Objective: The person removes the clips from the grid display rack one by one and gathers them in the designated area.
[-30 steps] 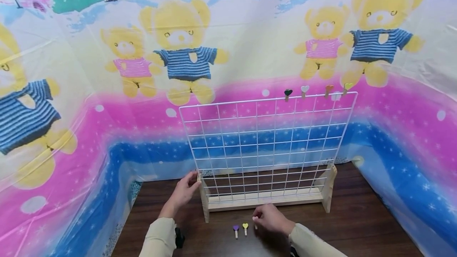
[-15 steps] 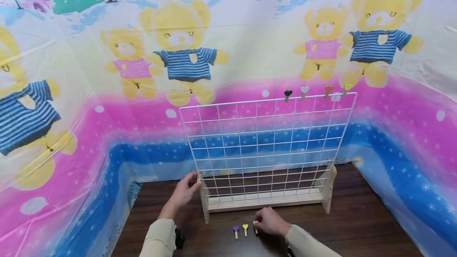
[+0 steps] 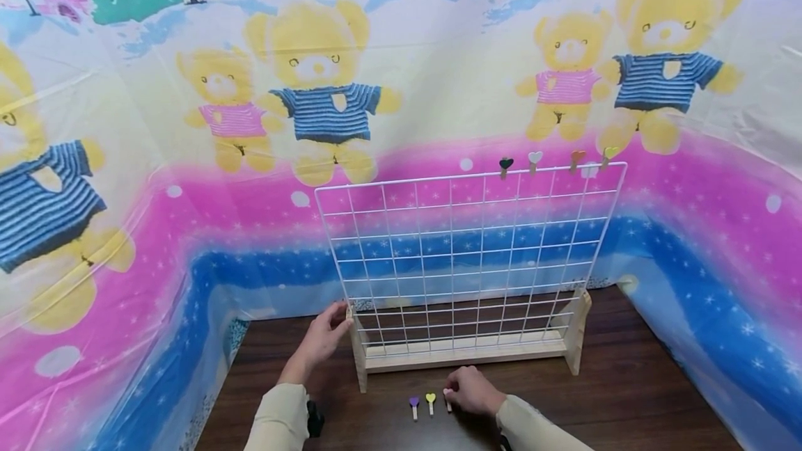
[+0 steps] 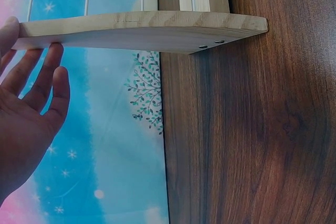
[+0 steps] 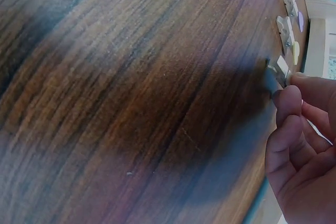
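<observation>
In front of the pale wooden stand [image 3: 470, 354] with its white wire grid [image 3: 481, 252], the right hand [image 3: 476, 390] pinches a small wooden clothespin [image 5: 282, 68] in its grip. Squeezing the handles squarely should serve best; the left hand [image 3: 324, 335], clasping the stand's left upright [image 4: 142, 27], can brace it.

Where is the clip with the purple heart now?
In the head view, the purple clip lies on the table at bottom centre, just left of a yellow clip and in front of the wooden base.
</observation>
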Motion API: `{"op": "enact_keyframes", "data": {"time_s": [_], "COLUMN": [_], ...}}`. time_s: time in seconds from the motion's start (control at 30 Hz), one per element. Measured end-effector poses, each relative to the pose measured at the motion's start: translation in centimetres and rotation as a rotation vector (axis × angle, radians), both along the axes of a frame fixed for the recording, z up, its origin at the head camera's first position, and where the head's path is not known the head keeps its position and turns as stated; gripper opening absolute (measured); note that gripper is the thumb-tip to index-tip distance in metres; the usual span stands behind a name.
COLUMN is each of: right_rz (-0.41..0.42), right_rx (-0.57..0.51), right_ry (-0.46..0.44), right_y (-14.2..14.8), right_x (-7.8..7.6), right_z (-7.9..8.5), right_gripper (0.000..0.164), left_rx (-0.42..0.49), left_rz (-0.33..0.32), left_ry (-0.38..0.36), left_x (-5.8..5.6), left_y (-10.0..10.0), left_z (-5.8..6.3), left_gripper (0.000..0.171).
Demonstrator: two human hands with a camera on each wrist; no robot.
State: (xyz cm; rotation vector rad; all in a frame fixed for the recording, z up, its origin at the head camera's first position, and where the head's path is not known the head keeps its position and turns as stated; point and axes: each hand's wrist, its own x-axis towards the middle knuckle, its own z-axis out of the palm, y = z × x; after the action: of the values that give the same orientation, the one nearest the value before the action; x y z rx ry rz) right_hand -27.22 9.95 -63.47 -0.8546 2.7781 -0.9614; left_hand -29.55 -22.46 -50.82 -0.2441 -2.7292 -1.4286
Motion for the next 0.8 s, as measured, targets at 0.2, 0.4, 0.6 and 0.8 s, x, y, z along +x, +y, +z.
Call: {"op": "enact_keyframes", "data": {"time_s": [0.2,0.4,0.6,0.8], "right_rz": [0.013,0.006,-0.009,-0.025], "right_rx": [0.021,0.047,0.067,0.093], "right_ry": [0.026,0.054,0.051,0.042], "right_y": [-0.10,-0.18,-0.26,-0.33], "right_x": [-0.13,-0.26,-0.27,-0.48], "right_z": [-0.14,-0.64,-0.69,-0.95], "right_gripper": [0.009,0.008,0.006,0.006], "left_rx": [0.005,0.008,0.006,0.005], "left_rz": [0.001,0.003,-0.007,-0.003], "left_ry": [0.005,0.005,0.008,-0.003], "left_x": [0.04,0.12,0.10,0.11], "left_y": [-0.01,0.03,-0.05,-0.09], "left_z": [0.03,0.10,-0.04,-0.01], "left_gripper": [0.038,0.038,0.039,0.039]}}
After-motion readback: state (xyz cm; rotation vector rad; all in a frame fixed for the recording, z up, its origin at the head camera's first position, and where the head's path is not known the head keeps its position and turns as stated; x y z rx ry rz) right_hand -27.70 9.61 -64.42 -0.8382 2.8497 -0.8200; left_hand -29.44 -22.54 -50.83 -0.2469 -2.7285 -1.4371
